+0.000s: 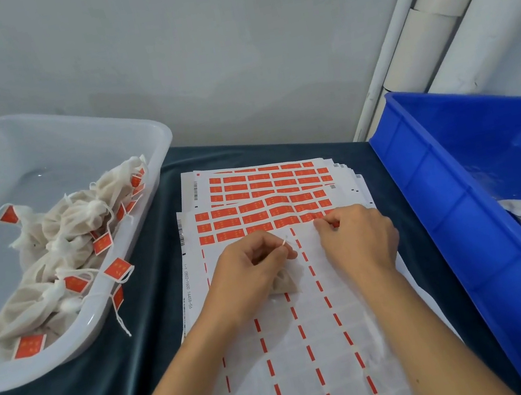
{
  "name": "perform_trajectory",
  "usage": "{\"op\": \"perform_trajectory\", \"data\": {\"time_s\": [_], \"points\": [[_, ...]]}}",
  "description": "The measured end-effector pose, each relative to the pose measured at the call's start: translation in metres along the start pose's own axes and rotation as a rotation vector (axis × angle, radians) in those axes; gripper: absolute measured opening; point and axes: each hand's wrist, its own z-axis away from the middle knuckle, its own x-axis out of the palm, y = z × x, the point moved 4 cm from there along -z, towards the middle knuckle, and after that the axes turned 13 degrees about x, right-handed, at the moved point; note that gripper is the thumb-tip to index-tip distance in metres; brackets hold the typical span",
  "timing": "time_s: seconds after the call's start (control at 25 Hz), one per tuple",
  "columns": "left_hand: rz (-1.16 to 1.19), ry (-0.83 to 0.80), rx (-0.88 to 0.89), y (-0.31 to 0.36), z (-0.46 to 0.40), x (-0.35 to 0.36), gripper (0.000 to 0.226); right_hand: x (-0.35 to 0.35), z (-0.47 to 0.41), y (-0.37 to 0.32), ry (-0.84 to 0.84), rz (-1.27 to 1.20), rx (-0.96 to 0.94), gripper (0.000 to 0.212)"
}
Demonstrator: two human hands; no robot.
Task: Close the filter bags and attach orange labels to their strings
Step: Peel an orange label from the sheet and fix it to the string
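A soft, light filter bag [285, 284] is held by its string [284, 242], pinched in the left hand [250, 268], while an orange label [320, 216] is apparently being pinched by the right hand [357, 243] fingers.

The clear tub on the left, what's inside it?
The clear tub holds a heap of tied filter bags with orange labels on their strings; one string hangs over its rim. Whatever lies beneath the heap is covered, and the bags' contents cannot be seen.

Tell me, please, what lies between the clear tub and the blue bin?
In the head view, label sheets on dark cloth, with both hands working a filter bag there.
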Motion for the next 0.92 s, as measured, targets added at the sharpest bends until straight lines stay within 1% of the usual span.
{"op": "perform_trajectory", "data": {"time_s": [0.12, 0.24, 0.32, 0.56, 0.72, 0.8, 0.92], "points": [[0.001, -0.001, -0.003, 0.0, 0.0, 0.0, 0.019, -0.002, 0.005, 0.004, 0.005, -0.025, -0.06, 0.032], [0.001, -0.001, -0.008, 0.0, 0.0, 0.001, 0.018, -0.002, 0.011, 0.009, 0.024, -0.098, -0.071, 0.033], [-0.001, 0.003, -0.011, 0.0, 0.0, 0.001, 0.018, -0.001, 0.014, 0.009, 0.034, -0.103, -0.07, 0.033], [-0.025, 0.001, -0.019, 0.0, 0.001, 0.001, 0.018, -0.001, 0.011, 0.008, 0.026, -0.085, -0.061, 0.032], [-0.025, -0.005, -0.012, 0.001, 0.0, 0.0, 0.019, -0.004, 0.009, 0.003, 0.03, -0.017, -0.109, 0.031], [-0.024, -0.006, -0.011, 0.001, 0.0, 0.0, 0.018, -0.006, 0.007, 0.0, 0.013, 0.024, -0.131, 0.031], [-0.015, -0.009, -0.007, 0.002, -0.001, 0.0, 0.018, -0.009, 0.0, -0.001, -0.043, 0.053, -0.108, 0.03]]}}
